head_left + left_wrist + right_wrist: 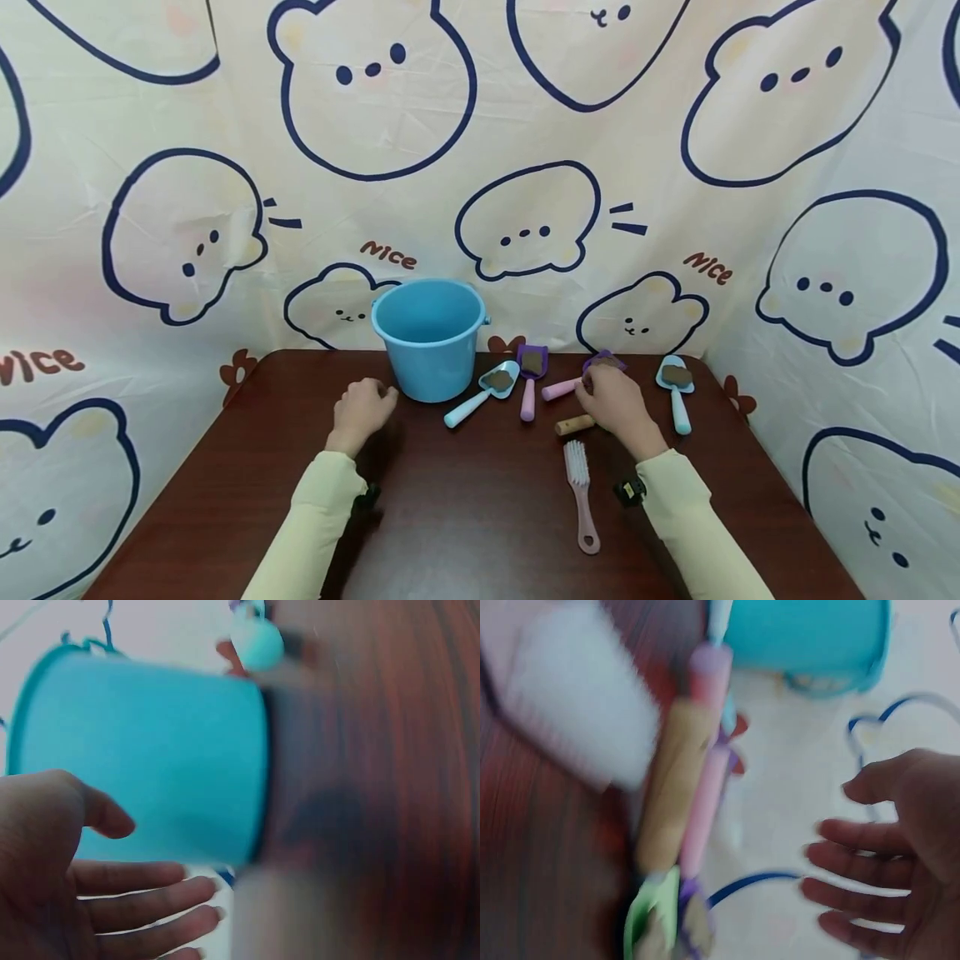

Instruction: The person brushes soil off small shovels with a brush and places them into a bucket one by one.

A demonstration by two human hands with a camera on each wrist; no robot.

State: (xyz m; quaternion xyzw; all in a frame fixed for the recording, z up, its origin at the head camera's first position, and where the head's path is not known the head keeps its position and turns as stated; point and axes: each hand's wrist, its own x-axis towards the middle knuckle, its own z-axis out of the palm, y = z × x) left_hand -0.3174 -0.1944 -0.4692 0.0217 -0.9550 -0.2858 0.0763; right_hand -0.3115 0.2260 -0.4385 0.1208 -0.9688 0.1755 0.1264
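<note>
Fingers of the right hand (618, 410) are noted, head view, just beyond a crosswise tan cylindrical wooden handle (574, 425), its right end hidden; the left hand (363, 414) is placed farther off, beside a tapered blue plastic bucket (431, 358). Left wrist: empty fingers are seen apart. Right wrist: likewise; the handle's light-green scoop (660, 889) is blurred, cut off.

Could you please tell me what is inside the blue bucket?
In the head view, only the bare inner wall of the blue bucket shows. The near side hides its bottom, so I cannot tell whether anything lies there.
</note>
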